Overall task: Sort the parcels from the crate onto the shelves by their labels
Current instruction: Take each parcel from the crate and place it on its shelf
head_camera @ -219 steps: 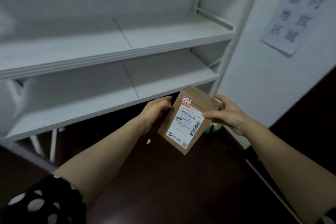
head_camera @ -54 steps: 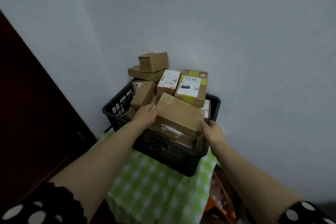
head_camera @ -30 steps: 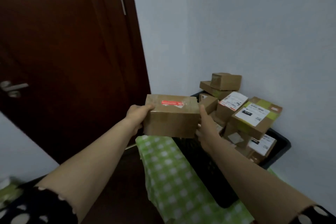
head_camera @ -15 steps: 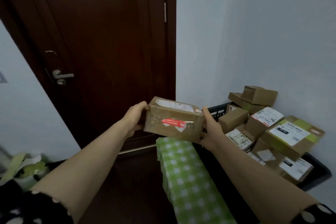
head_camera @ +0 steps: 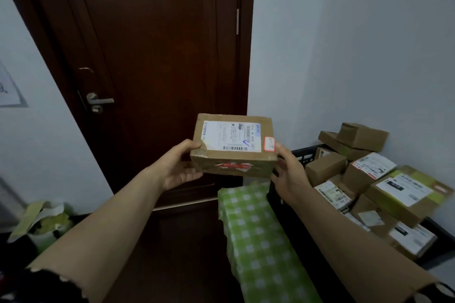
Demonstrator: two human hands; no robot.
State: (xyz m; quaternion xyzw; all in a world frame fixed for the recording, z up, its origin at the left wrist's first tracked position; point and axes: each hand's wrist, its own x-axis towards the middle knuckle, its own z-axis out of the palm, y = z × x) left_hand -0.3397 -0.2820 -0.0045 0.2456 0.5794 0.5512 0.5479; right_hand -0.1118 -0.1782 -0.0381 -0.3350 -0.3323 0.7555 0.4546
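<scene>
Dark wooden door (head_camera: 157, 56) with a steel lever handle (head_camera: 99, 102) fills the background between pale walls, and a printed notice (head_camera: 9, 88) hangs at the far left edge. Both hands hold one cardboard parcel (head_camera: 234, 155) up in front of the door, clear of everything else. The left hand (head_camera: 178, 167) cups its left end with the thumb on the top edge, and the right hand (head_camera: 288, 174) clasps its right end. The parcel's top face is tipped toward the camera, showing a white shipping label (head_camera: 230, 135) and a small red-bordered sticker (head_camera: 269, 143) at the right corner; the writing on the sticker is too small to read. Red printed tape (head_camera: 234, 166) runs across the front face. To the right, the black crate (head_camera: 304, 152) sits on a surface draped in a green checked cloth (head_camera: 258, 241) and is heaped above its rim with other parcels (head_camera: 325, 167). No shelves are in view. By this showing the sorting has a long way to go: this parcel is out of the crate and apparently being read, its shelf not yet reached, and many boxes wait.
</scene>
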